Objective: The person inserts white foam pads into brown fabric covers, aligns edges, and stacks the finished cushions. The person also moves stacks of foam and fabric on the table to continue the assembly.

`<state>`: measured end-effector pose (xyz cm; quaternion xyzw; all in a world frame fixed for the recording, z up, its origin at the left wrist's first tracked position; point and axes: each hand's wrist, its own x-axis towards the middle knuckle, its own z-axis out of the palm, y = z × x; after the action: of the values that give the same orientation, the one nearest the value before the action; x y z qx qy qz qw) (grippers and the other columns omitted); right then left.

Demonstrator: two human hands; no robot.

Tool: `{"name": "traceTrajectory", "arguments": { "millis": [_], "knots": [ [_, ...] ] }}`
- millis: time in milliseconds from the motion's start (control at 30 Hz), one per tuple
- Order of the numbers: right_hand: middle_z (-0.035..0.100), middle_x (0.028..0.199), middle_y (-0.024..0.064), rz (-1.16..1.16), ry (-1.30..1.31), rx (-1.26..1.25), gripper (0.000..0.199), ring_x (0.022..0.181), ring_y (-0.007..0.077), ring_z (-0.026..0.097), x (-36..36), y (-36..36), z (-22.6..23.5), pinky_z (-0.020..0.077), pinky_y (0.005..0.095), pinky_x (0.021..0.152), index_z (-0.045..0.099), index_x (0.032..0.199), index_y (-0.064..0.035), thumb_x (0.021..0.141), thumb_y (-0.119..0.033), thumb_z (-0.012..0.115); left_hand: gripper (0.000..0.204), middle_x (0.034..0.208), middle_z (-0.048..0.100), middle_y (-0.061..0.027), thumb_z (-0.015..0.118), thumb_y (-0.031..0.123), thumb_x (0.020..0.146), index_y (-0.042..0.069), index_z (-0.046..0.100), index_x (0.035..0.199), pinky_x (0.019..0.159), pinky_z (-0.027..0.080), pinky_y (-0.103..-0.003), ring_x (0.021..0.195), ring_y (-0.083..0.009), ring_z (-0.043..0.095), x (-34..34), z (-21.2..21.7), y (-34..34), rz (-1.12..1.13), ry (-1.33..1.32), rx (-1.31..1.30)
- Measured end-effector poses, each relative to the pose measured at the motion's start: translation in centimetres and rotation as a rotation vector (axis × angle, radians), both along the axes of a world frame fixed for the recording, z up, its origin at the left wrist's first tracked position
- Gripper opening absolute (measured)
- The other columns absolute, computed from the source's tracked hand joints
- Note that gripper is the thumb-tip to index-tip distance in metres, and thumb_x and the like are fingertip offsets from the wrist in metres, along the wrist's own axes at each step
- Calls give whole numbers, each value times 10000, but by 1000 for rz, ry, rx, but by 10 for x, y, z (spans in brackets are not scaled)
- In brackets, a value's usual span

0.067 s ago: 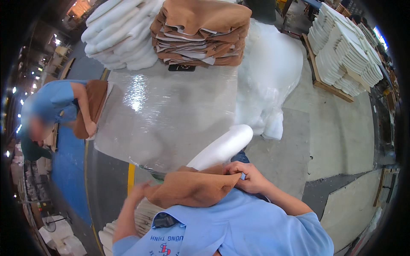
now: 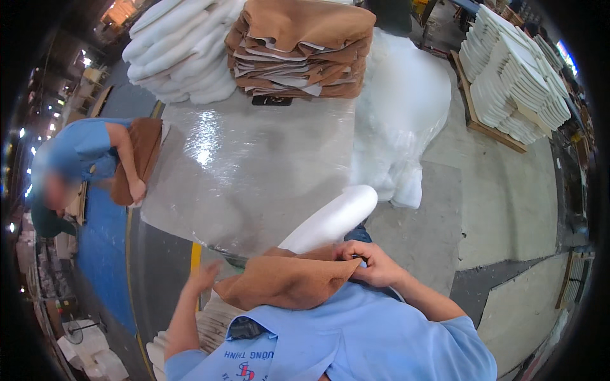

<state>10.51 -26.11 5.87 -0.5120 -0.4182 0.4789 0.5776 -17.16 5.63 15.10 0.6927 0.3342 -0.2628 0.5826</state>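
My right hand (image 2: 375, 267) pinches the brown cover (image 2: 286, 282) over the white foam roll (image 2: 330, 219); left hand (image 2: 204, 277) open, steadying below—pull evenly.

A grey concrete floor (image 2: 502, 190) spreads to the right, with a blue strip (image 2: 101, 254) on the left. The bench (image 2: 254, 171) is covered in glossy clear film. White stacks sit on a wooden pallet (image 2: 489, 130) far right; small lamps (image 2: 25, 133) glow along the dim left edge
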Motion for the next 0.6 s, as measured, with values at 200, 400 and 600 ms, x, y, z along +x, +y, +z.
{"name": "traceTrajectory", "arguments": {
  "millis": [200,400,600],
  "knots": [
    [684,1013,33,117,588,-325,746,949,120,595,14,11,9,477,298,883,674,1075,-24,1085,-703,367,299,1196,716,-103,583,169,1062,61,741,1292,1027,521,-362,1207,-237,648,41,16,-15,-12,-242,-74],
    [747,933,89,332,-137,-597,534,834,177,643,20,50,62,518,336,744,761,979,25,1023,-501,681,319,1167,698,-106,640,34,983,68,760,1277,915,530,-348,1077,-255,672,53,54,-42,-524,-557,-91],
    [771,1005,128,195,-65,-93,291,891,203,702,-3,44,58,551,352,797,750,1109,3,1049,-272,678,302,1207,689,-104,659,29,964,60,777,1241,877,524,-329,1065,-238,670,42,44,-40,-481,-575,-306]
  ]
}}
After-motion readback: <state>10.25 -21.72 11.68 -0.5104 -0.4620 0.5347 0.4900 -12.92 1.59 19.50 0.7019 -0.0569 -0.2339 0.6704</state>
